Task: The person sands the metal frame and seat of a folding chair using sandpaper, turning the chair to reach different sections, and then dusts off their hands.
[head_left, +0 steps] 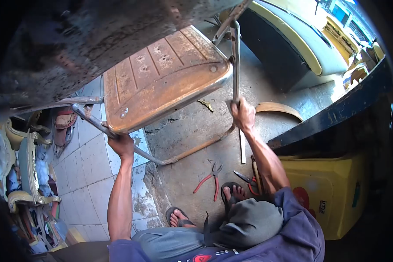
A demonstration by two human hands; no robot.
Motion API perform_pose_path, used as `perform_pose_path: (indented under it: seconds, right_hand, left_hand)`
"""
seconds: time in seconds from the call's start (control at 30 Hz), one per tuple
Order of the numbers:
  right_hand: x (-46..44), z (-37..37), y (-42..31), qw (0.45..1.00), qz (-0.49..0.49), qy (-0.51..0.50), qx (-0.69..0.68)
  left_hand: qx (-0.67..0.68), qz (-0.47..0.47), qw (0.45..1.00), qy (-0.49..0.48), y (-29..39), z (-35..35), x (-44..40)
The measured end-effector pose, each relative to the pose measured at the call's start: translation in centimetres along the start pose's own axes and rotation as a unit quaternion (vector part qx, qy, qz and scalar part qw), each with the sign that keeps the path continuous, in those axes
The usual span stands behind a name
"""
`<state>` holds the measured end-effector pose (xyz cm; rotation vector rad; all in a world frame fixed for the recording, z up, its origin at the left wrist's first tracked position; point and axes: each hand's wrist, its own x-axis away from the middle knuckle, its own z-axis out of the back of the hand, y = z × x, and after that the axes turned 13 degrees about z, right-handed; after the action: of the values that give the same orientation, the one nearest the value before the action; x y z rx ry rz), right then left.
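Observation:
A metal folding chair with a rusty brown seat (161, 74) is tilted in front of me, its worn backrest panel (87, 39) close to the camera at the upper left. My left hand (121, 145) is closed round the tubular frame (179, 156) by the seat's near left corner. On the right side, my right hand (243, 114) grips the upright tube of the same frame. Red-handled pliers (215, 178) lie on the floor below the chair. Another red-handled tool (246, 180) lies near my right foot, partly hidden by my arm.
A yellow container (323, 192) stands at the right, below a dark slanted beam (336, 111). A curved wooden strip (280, 107) lies on the floor. Dark and yellow upholstered furniture (288, 43) is at the upper right. Carved frames and scraps (28, 170) crowd the left.

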<state>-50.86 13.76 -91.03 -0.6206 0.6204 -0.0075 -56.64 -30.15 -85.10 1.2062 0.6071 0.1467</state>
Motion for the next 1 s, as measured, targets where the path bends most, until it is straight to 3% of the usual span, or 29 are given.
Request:
perform_pose_path:
  seconds: [0.07, 0.13, 0.23, 0.33, 0.4, 0.5, 0.6, 0.67, 0.77, 0.9, 0.93, 1.0]
  right_hand:
    - [-6.1, 3.5, -3.3, 0.996, 0.067, 0.062, 0.015]
    - [-9.4, 5.9, -5.8, 0.995, 0.086, 0.058, -0.014]
    - [-4.4, 3.0, -2.7, 0.995, 0.039, 0.046, -0.080]
    - [2.1, 0.9, 0.8, 0.986, -0.073, -0.095, -0.113]
    - [0.8, 0.9, 1.5, 0.990, -0.054, -0.092, -0.089]
    - [-5.6, 3.9, -3.0, 0.998, 0.033, 0.011, -0.058]
    - [-1.7, 2.0, -1.2, 0.996, 0.079, 0.031, -0.025]
    - [4.8, -2.4, 2.3, 0.999, -0.013, -0.007, -0.029]
    - [4.0, -2.2, 2.5, 0.986, -0.103, -0.131, -0.003]
    - [0.0, 1.1, -0.7, 0.998, -0.008, 0.000, -0.063]
    - [2.8, 0.3, -0.1, 0.998, -0.019, -0.012, -0.065]
    - [7.4, -3.0, 3.5, 0.986, -0.084, -0.140, 0.035]
  left_hand:
    - [0.068, 0.115, 0.990, -0.034, 2.8, 0.2, 1.7]
    - [0.070, 0.145, 0.986, -0.045, 3.0, 0.4, 2.2]
    - [0.079, 0.144, 0.986, -0.035, 4.8, -0.2, 2.1]
    - [0.036, 0.109, 0.993, -0.026, 4.1, 0.1, 2.0]
    - [0.048, 0.112, 0.992, -0.015, 4.1, -0.3, 1.6]
    - [0.056, 0.140, 0.988, -0.029, 2.4, 0.7, 1.3]
    - [0.049, 0.140, 0.988, -0.052, 3.3, 0.8, 1.5]
    - [0.047, 0.129, 0.989, -0.046, 3.6, 0.6, 1.8]
    - [0.061, 0.120, 0.990, -0.037, 4.3, 0.3, 1.4]
    - [0.075, 0.144, 0.985, -0.064, 2.6, 0.8, 1.0]
    - [0.066, 0.150, 0.983, -0.078, 2.1, 1.6, 1.1]
    - [0.079, 0.153, 0.983, -0.070, 2.8, 0.8, 0.8]
